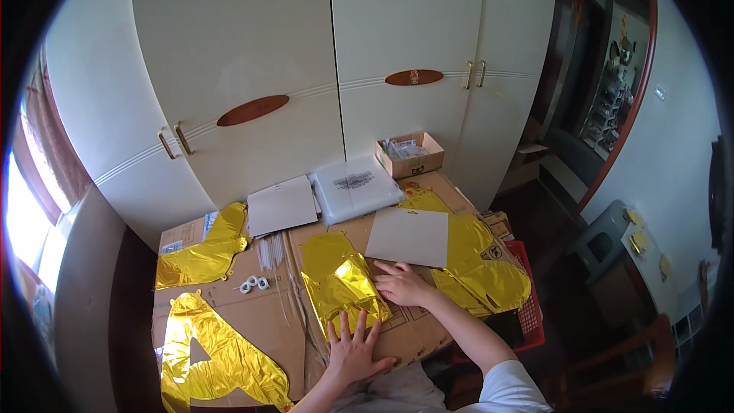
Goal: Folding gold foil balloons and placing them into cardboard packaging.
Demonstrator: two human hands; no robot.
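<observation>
A folded gold foil balloon (pixel 336 271) lies flat on the cardboard in front of me. My left hand (pixel 354 356) rests on its near edge, fingers spread and pointing away from me. At its right edge sits my right hand (pixel 401 287), fingers stretched out toward the left and touching the foil. Just beyond that hand is a pale flat card (pixel 409 237), partly covering more gold foil balloons (pixel 482 268) on the right. A flat, letter-A-shaped gold foil balloon (pixel 218 344) lies at the near left.
Another gold foil balloon (pixel 206 252) lies far left, near white rolls (pixel 254 284) and thin white sticks (pixel 270 252). Pale cards (pixel 281 206), a stack of clear plastic bags (pixel 355 187) and an open carton (pixel 420 160) stand by the wardrobe (pixel 413 23). A red basket (pixel 527 313) is at right.
</observation>
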